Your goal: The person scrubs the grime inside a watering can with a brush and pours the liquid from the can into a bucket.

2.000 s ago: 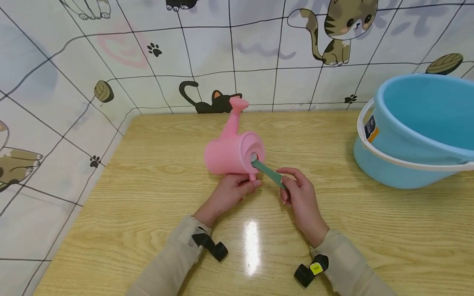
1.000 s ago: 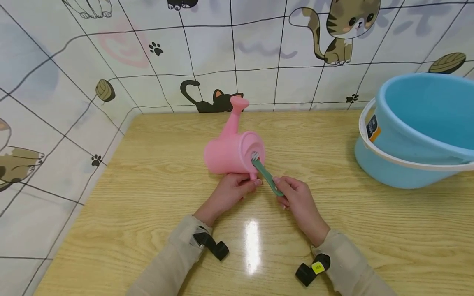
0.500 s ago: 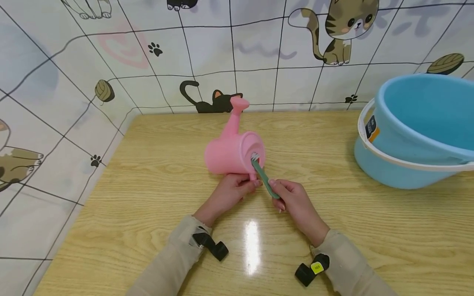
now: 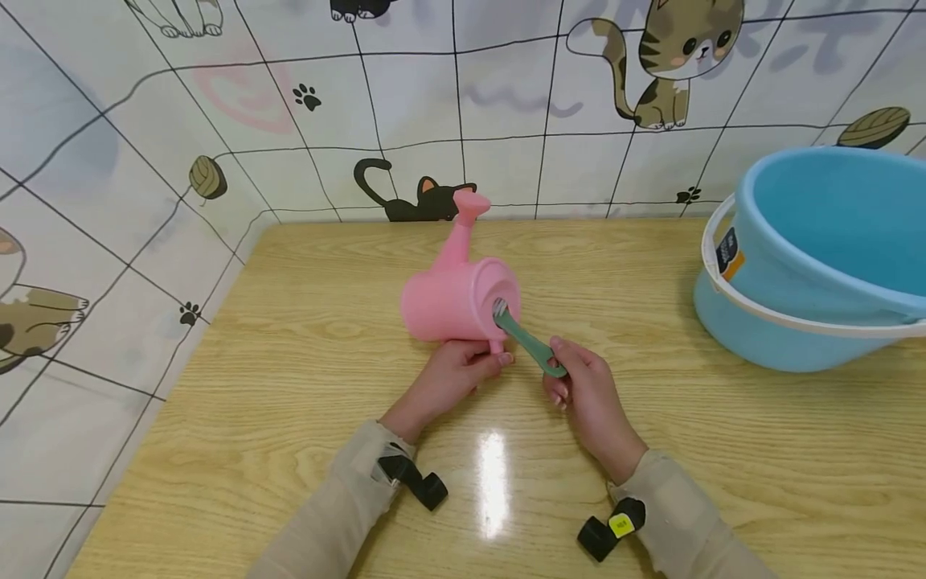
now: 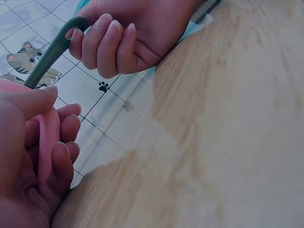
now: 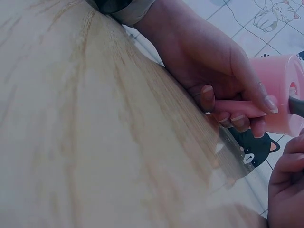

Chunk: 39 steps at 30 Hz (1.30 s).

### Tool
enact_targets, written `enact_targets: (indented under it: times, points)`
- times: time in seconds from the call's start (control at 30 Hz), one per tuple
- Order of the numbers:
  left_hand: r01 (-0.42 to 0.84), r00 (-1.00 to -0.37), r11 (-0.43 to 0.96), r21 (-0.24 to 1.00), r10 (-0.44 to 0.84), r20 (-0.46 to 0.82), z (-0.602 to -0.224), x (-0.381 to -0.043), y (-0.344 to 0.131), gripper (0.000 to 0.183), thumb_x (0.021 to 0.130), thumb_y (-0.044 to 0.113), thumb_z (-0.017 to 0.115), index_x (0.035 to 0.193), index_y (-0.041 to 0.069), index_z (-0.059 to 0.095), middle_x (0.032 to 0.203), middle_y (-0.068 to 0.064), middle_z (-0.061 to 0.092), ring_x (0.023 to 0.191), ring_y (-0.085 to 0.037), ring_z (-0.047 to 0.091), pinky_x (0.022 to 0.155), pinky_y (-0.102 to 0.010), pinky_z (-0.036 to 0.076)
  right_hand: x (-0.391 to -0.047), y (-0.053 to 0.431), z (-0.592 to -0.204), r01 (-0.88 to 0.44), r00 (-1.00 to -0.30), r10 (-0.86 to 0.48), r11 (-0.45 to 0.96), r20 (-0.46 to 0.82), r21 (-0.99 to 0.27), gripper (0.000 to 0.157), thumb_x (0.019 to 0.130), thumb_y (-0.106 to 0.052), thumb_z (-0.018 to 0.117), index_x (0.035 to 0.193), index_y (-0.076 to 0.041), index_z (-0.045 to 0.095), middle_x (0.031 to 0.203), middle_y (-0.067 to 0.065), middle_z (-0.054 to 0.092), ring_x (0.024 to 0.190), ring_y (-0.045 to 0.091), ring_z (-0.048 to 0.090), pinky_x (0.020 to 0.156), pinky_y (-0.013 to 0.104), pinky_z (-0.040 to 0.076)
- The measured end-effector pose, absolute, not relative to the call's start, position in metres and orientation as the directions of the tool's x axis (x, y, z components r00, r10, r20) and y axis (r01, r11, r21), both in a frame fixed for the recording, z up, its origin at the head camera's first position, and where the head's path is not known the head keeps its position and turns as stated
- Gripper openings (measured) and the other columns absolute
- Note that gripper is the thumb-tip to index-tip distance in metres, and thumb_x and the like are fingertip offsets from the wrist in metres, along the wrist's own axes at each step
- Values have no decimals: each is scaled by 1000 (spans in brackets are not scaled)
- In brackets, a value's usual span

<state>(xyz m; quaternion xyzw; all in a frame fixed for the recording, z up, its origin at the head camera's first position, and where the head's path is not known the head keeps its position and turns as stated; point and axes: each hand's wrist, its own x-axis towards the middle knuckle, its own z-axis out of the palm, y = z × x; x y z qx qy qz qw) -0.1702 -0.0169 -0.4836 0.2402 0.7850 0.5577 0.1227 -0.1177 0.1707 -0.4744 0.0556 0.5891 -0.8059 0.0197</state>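
Observation:
A pink watering can (image 4: 444, 304) is held on its side, its spout pointing toward the back wall and its round end facing right. My left hand (image 4: 457, 371) grips the can's handle; the left wrist view shows fingers and thumb curled round this pink handle (image 5: 46, 149). In my right hand (image 4: 584, 388) is a small brush (image 4: 531, 344) with a green handle, pinched near its far end between thumb and fingers. Its head, with pale bristles, is at the can's round end. In the right wrist view my right hand (image 6: 289, 183) shows only partly.
Two light blue buckets (image 4: 781, 338), one inside the other with a white carrying handle, stand on the right of the wooden table (image 4: 304, 338). A wall covering (image 4: 499, 173) with printed cats rises behind and on the left.
My right hand first swung the brush handle leftward and toward me, then in the last half second back to the right. The watering can and my left hand stay almost in place.

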Motion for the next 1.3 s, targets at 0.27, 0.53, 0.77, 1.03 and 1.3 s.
enact_targets:
  times: [0.27, 0.53, 0.77, 1.03, 1.3]
  points:
    - [241, -855, 264, 934, 513, 76, -484, -170, -17, 27, 85, 39, 59, 80, 13, 60, 61, -4, 49, 45, -12, 39, 41, -25, 35, -117, 171, -473, 33, -995, 78, -353, -64, -935, 28, 88, -30, 56, 76, -6, 51, 53, 0, 40, 44, 10, 36, 39, 19, 28]
    - [240, -859, 265, 934, 506, 77, -485, -171, -17, 25, 85, 40, 58, 79, 16, 60, 61, -1, 48, 46, -13, 40, 41, -26, 36, -119, 173, -476, 4, -1000, 11, -215, -7, -977, 24, 88, -27, 58, 88, -4, 52, 61, 1, 46, 48, 9, 40, 39, 20, 31]
    - [243, -856, 261, 934, 510, 81, -486, -172, -17, 24, 85, 40, 58, 80, 16, 60, 66, -4, 53, 47, -14, 41, 41, -26, 37, -118, 173, -476, -11, -999, 54, -196, 1, -981, 29, 88, -28, 57, 93, -2, 47, 64, 3, 46, 48, 11, 40, 37, 22, 31]
    - [249, -853, 267, 931, 516, 80, -486, -172, -17, 28, 85, 40, 58, 85, 13, 62, 69, -2, 56, 47, -14, 42, 42, -26, 38, -120, 173, -474, -9, -985, 168, -237, -32, -971, 32, 86, -31, 59, 99, -5, 47, 70, 4, 46, 50, 12, 41, 38, 22, 29]
    - [228, -851, 249, 941, 520, 68, -485, -171, -16, 25, 85, 36, 59, 87, 11, 63, 70, -4, 56, 47, -15, 41, 42, -25, 37, -120, 174, -474, -51, -975, 220, -306, -18, -951, 27, 87, -26, 58, 101, -5, 50, 78, 3, 47, 54, 11, 44, 37, 19, 31]
